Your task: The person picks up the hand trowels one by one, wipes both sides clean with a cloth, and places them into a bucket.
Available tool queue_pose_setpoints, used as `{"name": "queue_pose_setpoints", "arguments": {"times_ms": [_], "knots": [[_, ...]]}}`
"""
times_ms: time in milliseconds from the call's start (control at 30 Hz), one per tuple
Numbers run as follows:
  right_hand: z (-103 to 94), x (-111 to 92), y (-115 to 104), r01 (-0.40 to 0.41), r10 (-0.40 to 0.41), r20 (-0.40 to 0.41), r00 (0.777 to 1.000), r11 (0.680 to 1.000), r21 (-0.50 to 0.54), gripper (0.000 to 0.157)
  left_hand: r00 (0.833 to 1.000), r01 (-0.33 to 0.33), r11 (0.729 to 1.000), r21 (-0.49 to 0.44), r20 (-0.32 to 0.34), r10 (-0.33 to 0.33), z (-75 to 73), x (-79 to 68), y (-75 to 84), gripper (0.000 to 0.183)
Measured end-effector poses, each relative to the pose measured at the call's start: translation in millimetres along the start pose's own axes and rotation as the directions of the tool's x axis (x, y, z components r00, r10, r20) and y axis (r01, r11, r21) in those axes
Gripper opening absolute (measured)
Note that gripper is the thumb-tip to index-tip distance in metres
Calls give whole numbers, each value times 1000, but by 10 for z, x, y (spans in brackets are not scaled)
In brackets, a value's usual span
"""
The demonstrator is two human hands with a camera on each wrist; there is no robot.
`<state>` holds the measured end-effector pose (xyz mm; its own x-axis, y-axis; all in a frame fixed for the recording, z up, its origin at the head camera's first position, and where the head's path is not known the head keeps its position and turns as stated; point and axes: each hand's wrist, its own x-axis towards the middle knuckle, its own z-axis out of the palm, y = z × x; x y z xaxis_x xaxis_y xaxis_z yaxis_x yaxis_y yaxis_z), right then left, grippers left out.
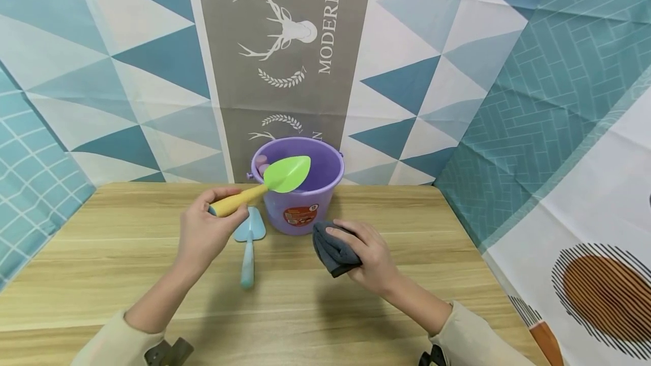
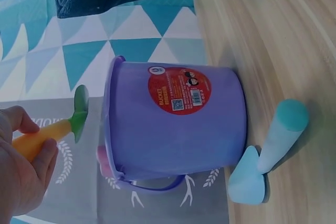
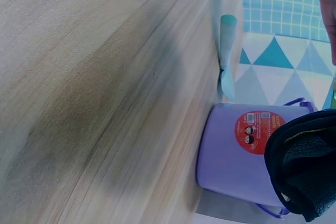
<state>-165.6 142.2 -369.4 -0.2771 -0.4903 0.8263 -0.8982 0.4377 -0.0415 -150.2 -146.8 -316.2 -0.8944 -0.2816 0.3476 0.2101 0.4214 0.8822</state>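
Note:
My left hand (image 1: 208, 230) pinches the yellow handle of a toy shovel (image 1: 287, 174) between thumb and fingers. Its green blade points right, overlapping the rim of a purple bucket (image 1: 285, 202) in the head view. In my right hand (image 1: 373, 256) is a folded dark grey cloth (image 1: 333, 247), gripped in front of the bucket's right side and raised over the table. A light blue toy shovel (image 1: 248, 253) lies on the table left of the bucket, its handle toward me. Pinkish pieces (image 1: 261, 164) show inside the bucket's left rim.
The wooden table (image 1: 152, 275) carries the bucket near its back edge. Behind it hangs a patterned cloth backdrop (image 1: 285, 89) with triangles and a deer head. More printed fabric (image 1: 574, 185) hangs along the right side, and blue tile-patterned fabric (image 1: 25, 174) on the left.

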Motion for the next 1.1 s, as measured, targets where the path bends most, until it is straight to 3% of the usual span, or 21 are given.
{"name": "queue_pose_setpoints", "arguments": {"times_ms": [200, 367, 700, 1100], "knots": [[-1, -4, 2, 2, -2, -1, 1000, 1000, -1, 57, 998, -62, 998, -14, -31, 61, 26, 68, 48, 26], [-1, -3, 8, 9, -9, -2, 1000, 1000, -7, 60, 992, -127, 990, -60, -16, 126, 49, 119, 55, 27], [-7, -21, 4, 12, -7, 110, 994, 999, -40, 68, 986, -165, 981, -98, 8, 167, 91, 200, 61, 26], [-40, -13, 5, 84, -64, 199, 978, 992, -95, 70, 972, -234, 966, -109, 2, 236, 166, 288, 61, 27]]}}
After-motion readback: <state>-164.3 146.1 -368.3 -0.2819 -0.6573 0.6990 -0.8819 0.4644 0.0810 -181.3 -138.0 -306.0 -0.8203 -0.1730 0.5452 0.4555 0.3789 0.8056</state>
